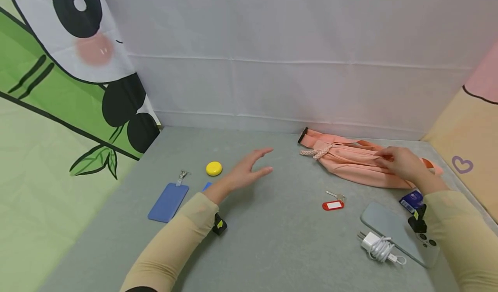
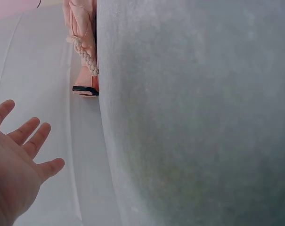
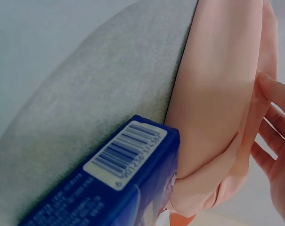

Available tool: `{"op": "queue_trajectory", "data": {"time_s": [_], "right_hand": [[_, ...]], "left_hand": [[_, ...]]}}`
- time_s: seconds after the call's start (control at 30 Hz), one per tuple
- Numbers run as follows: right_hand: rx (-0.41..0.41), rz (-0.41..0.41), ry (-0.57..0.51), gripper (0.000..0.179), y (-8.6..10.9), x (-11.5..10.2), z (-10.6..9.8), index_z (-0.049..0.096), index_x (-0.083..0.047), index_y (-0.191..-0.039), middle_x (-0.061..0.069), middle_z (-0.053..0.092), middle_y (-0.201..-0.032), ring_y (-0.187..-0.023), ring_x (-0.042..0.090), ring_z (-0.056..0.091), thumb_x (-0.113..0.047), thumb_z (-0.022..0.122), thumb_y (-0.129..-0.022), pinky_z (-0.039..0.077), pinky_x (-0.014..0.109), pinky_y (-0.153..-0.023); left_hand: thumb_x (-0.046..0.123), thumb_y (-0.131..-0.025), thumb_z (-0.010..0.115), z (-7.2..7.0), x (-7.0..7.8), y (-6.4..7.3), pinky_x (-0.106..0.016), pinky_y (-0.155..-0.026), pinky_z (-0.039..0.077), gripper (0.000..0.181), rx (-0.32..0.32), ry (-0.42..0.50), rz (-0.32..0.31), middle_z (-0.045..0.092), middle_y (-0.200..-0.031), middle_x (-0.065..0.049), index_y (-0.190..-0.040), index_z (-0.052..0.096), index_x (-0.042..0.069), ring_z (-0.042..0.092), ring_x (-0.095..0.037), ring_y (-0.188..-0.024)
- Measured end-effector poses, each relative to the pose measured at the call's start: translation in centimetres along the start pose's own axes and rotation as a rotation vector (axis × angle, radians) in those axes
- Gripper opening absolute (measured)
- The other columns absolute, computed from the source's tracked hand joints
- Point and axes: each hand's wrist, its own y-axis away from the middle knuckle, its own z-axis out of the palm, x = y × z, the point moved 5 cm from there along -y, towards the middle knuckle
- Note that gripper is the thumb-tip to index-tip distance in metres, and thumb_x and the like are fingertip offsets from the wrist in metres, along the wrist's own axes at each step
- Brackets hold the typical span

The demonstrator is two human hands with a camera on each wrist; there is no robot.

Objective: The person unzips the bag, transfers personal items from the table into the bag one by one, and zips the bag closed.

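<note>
At the upper left of the frame, a big panda (image 1: 79, 24) is drawn on the cloth. Below it, left of the middle, a blue badge (image 1: 168, 202) lies flat on the gray table (image 1: 280, 248), with a little clip (image 1: 181, 177) at its top. Next to that is a round yellow thing (image 1: 214, 168). Just under it, a bit of something blue (image 1: 207, 186) peeks out from behind an arm, too hidden to tell what it is. Near the middle, the left hand (image 1: 246, 171) is over the table, with its thumb and fingers spread apart. Right of the middle, a key (image 1: 336, 195) lies with a red tag (image 1: 333, 205). Above them, at the right near the back of the table, is the pink bag (image 1: 350, 166), with a knotted rope (image 1: 320, 151) and a black end (image 1: 303, 135) on its left side. Down at the lower right, a white plug (image 1: 371, 241) with a wound-up cord sits by the edge of a pale phone (image 1: 389, 227). Above the phone, the right hand (image 1: 402, 164) pinches the bag's cloth between thumb and fingers, well apart from the left hand. Under the right wrist is a dark blue box (image 1: 413, 200), close to the bag. At the far right, a purple heart (image 1: 462, 165) is on the wall.
</note>
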Motion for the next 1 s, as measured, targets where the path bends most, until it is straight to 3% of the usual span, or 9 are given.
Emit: {"op": "queue_trajectory", "data": {"time_s": [0.3,0.5,0.67,1.0], "right_hand": [[0.054,0.013,-0.019,0.034,-0.1,-0.1,-0.6,0.064,0.011,-0.112,0.026,0.065,-0.099,-0.090,0.041,0.058,-0.020,0.062,-0.097,0.045,0.058,-0.079],[0.116,-0.011,-0.037,0.034,-0.3,-0.3,-1.2,0.065,0.010,-0.113,0.025,0.066,-0.097,-0.086,0.038,0.060,-0.021,0.059,-0.099,0.047,0.047,-0.071],[0.135,-0.011,-0.027,0.032,-0.2,-0.7,-2.3,0.066,0.007,-0.113,0.025,0.066,-0.098,-0.082,0.036,0.061,-0.021,0.059,-0.099,0.046,0.039,-0.064],[0.229,-0.072,0.028,0.021,-0.1,-2.7,-4.7,0.070,0.005,-0.104,0.021,0.068,-0.090,-0.071,0.030,0.061,-0.013,0.062,-0.096,0.046,0.035,-0.056]], "left_hand": [[0.032,-0.098,0.061,0.5,-0.4,-1.2,-0.048,-0.107,0.033,0.058,0.005,0.049,-0.010,0.040,-0.149,-0.003,-0.150,0.039,0.017,0.040,-0.023,-0.133],[0.031,-0.097,0.062,0.9,-0.8,-2.3,-0.052,-0.106,0.033,0.058,0.014,0.072,-0.016,0.042,-0.148,-0.003,-0.149,0.041,0.018,0.041,-0.023,-0.132],[0.031,-0.096,0.064,1.1,-0.7,-2.7,-0.053,-0.105,0.034,0.057,0.014,0.074,-0.017,0.043,-0.147,-0.001,-0.147,0.043,0.018,0.042,-0.022,-0.130],[0.026,-0.095,0.065,0.6,-0.1,-3.6,-0.051,-0.106,0.033,0.046,0.027,0.064,0.011,0.051,-0.140,-0.002,-0.138,0.053,0.014,0.047,-0.023,-0.127]]}}
